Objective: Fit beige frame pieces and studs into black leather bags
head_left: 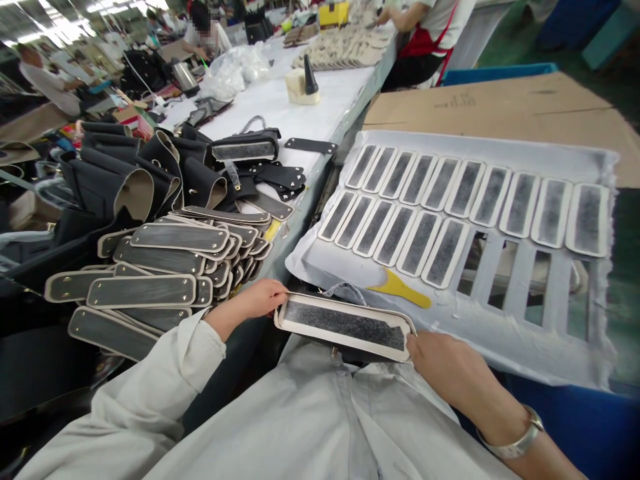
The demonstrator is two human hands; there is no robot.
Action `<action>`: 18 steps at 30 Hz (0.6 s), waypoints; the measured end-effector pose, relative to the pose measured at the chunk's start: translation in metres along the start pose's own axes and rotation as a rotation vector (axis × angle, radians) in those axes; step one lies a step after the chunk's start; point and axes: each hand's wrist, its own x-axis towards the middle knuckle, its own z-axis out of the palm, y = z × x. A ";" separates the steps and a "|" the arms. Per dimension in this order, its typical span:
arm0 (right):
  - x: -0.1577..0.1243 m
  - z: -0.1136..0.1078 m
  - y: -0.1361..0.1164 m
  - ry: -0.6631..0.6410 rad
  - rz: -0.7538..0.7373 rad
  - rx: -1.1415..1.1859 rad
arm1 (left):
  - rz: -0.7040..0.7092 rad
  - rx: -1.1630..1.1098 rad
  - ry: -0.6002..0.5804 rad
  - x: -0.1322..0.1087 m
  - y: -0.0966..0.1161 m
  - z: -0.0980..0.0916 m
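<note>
A long cream-edged strip with a dark grey glued middle (pixel 345 325) lies across my lap, on top of a black piece. My left hand (pixel 260 298) grips its left end with curled fingers. At the other end, my right hand (pixel 443 367) is closed on the strip; a metal bangle is on that wrist. Just beyond the strip lies a white stencil sheet (pixel 500 333) carrying two rows of the same glued strips (pixel 440 200) and a yellow scraper (pixel 400 288).
A heap of dark strips (pixel 160 273) and black bag parts (pixel 140 173) fills the table at my left. Brown cardboard (pixel 500 107) lies behind the stencil. Other people work at the far end of the long white table (pixel 300 113). A blue bin (pixel 575 420) stands at lower right.
</note>
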 end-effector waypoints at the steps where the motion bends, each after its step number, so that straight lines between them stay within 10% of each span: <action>1: 0.000 -0.001 0.000 -0.009 -0.001 -0.001 | -0.009 -0.017 -0.008 0.000 0.000 -0.001; 8: -0.001 -0.008 -0.002 -0.069 -0.028 -0.042 | -0.202 -0.701 -0.134 -0.015 -0.028 0.007; 18: 0.002 -0.008 -0.003 -0.080 0.011 -0.010 | -0.233 -1.450 0.115 -0.027 -0.053 0.074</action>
